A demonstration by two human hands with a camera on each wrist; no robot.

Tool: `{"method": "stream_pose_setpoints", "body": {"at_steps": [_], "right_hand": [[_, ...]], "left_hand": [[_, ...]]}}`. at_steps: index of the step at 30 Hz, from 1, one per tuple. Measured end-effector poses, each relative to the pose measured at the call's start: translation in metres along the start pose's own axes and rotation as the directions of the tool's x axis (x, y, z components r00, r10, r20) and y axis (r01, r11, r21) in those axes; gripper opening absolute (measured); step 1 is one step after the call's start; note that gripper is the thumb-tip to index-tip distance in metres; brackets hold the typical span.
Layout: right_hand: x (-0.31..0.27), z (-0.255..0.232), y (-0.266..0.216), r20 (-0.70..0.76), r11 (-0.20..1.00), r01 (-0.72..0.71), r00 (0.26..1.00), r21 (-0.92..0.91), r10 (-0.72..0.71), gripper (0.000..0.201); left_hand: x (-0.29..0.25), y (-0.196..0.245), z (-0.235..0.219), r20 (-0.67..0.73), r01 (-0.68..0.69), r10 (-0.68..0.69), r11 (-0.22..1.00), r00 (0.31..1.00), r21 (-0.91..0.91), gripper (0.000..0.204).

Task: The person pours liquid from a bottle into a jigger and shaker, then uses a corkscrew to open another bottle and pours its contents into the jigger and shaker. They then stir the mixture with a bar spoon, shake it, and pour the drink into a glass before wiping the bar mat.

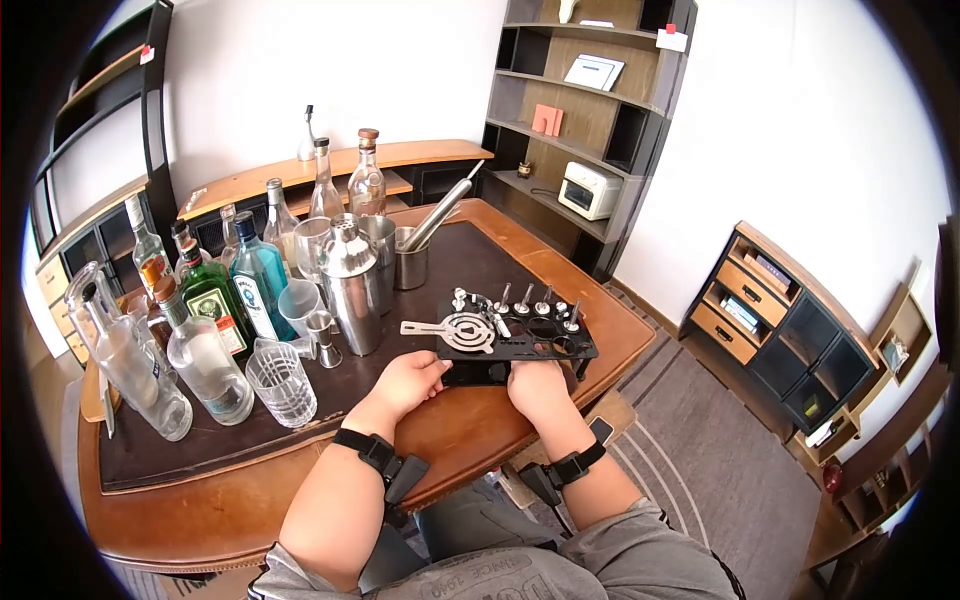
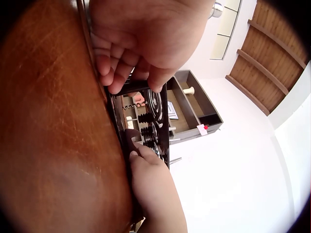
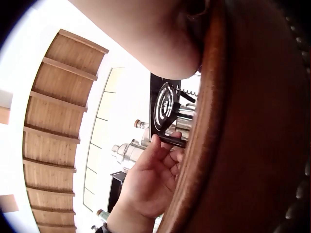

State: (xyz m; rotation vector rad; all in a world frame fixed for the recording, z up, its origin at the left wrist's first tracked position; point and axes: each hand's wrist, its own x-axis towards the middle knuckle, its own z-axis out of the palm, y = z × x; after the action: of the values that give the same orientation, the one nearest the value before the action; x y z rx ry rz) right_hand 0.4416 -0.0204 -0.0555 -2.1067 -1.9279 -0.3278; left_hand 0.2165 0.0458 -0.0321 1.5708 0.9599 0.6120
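A black rack (image 1: 510, 352) stands at the table's near edge, with a slotted round strainer (image 1: 468, 332) and several metal-topped stoppers (image 1: 545, 300) on its top. My left hand (image 1: 412, 382) pinches the rack's left end between thumb and fingers, also visible in the right wrist view, where the left hand (image 3: 148, 187) is below the rack. The right hand (image 1: 537, 385) is at the front, its fingers hidden under the top plate. In the left wrist view the right hand (image 2: 155, 184) grips a dark part low on the rack, near a coiled corkscrew (image 2: 132, 106).
Left of the rack stand a steel shaker (image 1: 353, 300), a small jigger (image 1: 324, 340), a cut-glass tumbler (image 1: 282, 385) and several bottles, including a green one (image 1: 212, 300). Behind them is a metal cup (image 1: 411, 265) holding long tools. A phone (image 1: 601, 430) lies beyond the right wrist.
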Motion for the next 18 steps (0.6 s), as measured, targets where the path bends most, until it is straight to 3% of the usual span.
{"method": "stream_pose_setpoints", "body": {"at_steps": [1,4,5,8,12,13,16,18], "right_hand": [[0.006,0.022,0.012,-0.159,0.996,0.059,0.986,0.072,-0.047,0.055],[0.028,0.013,0.017,0.146,0.989,-0.085,0.987,0.125,0.066,0.053],[0.035,0.018,0.016,0.111,0.985,-0.169,0.980,0.034,0.164,0.051],[0.043,0.017,0.019,0.125,0.980,-0.197,0.972,-0.031,0.200,0.052],[0.043,-0.001,0.018,-0.027,0.969,-0.241,0.970,0.052,0.243,0.050],[0.043,0.011,0.025,-0.147,0.971,-0.223,0.961,0.081,0.233,0.036],[0.043,-0.002,0.025,0.010,0.955,-0.285,0.959,0.082,0.285,0.037],[0.042,0.008,0.033,-0.066,0.979,-0.187,0.979,0.083,0.193,0.034]], "left_hand": [[0.000,-0.001,0.000,-0.003,-0.001,0.001,1.000,1.000,0.002,0.022],[0.002,-0.003,0.000,-0.005,0.008,-0.009,1.000,1.000,-0.010,0.022],[0.003,-0.004,0.000,-0.005,0.011,-0.011,1.000,1.000,-0.016,0.022],[0.005,-0.006,0.001,-0.031,-0.001,0.000,0.999,1.000,-0.036,0.027],[0.005,-0.007,0.001,-0.034,-0.006,0.005,1.000,0.999,-0.027,0.028],[0.005,-0.007,0.001,-0.032,-0.005,0.004,1.000,0.999,-0.027,0.028],[0.004,-0.005,0.001,-0.016,0.016,-0.016,1.000,1.000,0.006,0.023],[0.004,-0.005,0.000,-0.006,0.021,-0.020,1.000,1.000,0.015,0.022]]}}
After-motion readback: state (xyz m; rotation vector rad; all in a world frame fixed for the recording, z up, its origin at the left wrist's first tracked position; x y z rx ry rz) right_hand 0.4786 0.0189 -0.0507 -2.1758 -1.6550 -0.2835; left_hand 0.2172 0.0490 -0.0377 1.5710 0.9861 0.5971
